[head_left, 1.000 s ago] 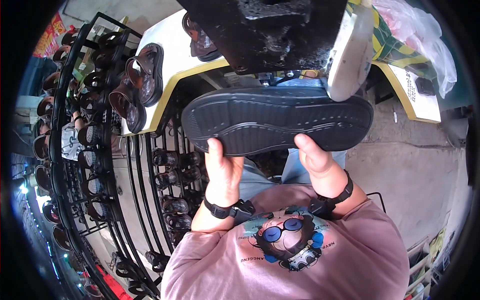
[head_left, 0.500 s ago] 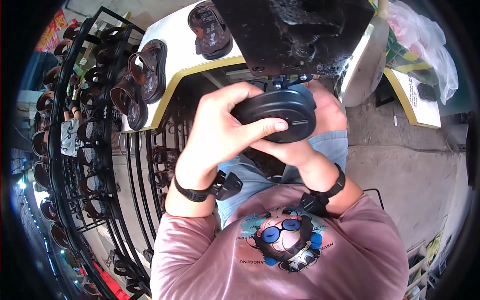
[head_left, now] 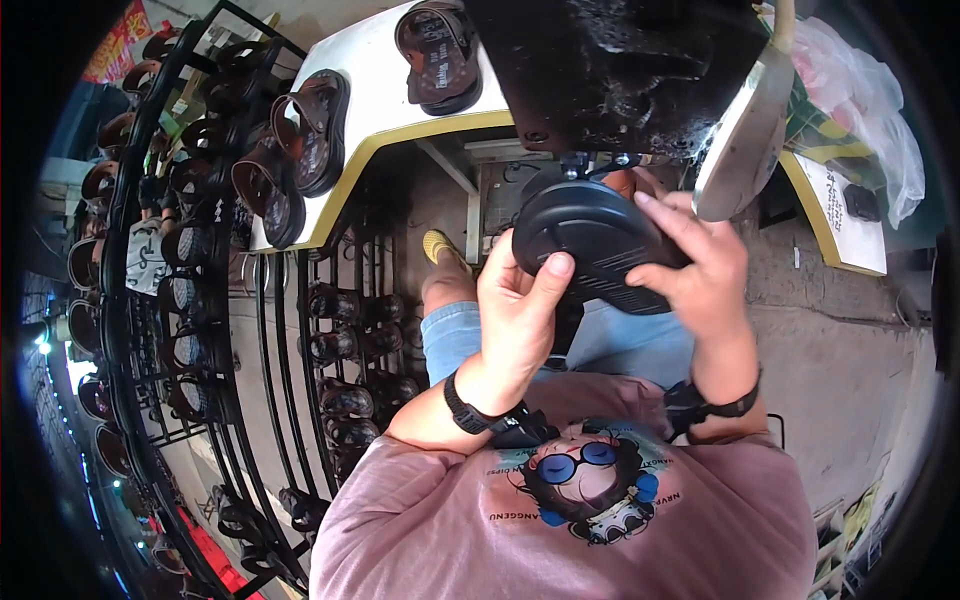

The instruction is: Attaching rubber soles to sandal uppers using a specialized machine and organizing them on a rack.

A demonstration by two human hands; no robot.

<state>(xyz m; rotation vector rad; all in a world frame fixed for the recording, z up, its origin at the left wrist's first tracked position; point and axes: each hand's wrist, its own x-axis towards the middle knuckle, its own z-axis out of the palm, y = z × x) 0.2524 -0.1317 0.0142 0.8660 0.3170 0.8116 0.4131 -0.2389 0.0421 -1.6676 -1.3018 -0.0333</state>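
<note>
Between my hands is a sandal [head_left: 590, 235] with its black ridged sole turned up toward me. A bit of brown shows beyond its far edge. My left hand [head_left: 520, 310] grips the near left side, thumb lying on the sole. My right hand [head_left: 705, 260] is closed on the right side, with thumb and fingers over the edge. The sandal's far end sits just under small metal parts [head_left: 590, 162] at the bottom of a dark machine head [head_left: 630, 75]. Whether it touches them I cannot tell.
Brown sandals [head_left: 320, 135] stand on the white, yellow-edged table [head_left: 375, 85] at far left. A flat metal wheel [head_left: 745, 135] hangs right of the machine head. A plastic bag [head_left: 850, 90] lies beyond it. Black racks [head_left: 125, 300] of sandals line the left side.
The sandal has turned, showing more ridged sole. My left hand has moved down and right of its earlier place; my right hand has come from underneath to the right side.
</note>
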